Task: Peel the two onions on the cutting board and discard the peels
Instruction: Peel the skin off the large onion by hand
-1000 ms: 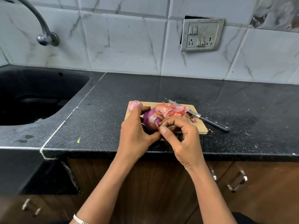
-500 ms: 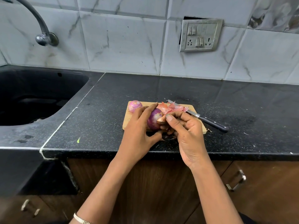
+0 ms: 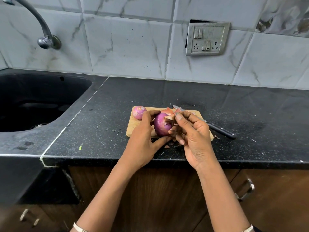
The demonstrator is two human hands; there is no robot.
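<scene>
Showing glossy purple where skin is off, the round red onion (image 3: 162,123) sits at frame centre over the small wooden cutting board (image 3: 133,128). The left hand (image 3: 143,141) holds it, fingers curled round its left side. The right hand (image 3: 194,136) pinches a papery tan peel flap (image 3: 169,116) at its upper right. A smaller pink onion (image 3: 138,112) rests on the board's upper-left corner. The black speckled countertop (image 3: 100,118) runs left to the dark sink (image 3: 41,104) and right past the black-handled knife (image 3: 219,129).

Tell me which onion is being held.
The larger purple onion, gripped by the left hand; the smaller pink onion lies on the wooden cutting board.
</scene>
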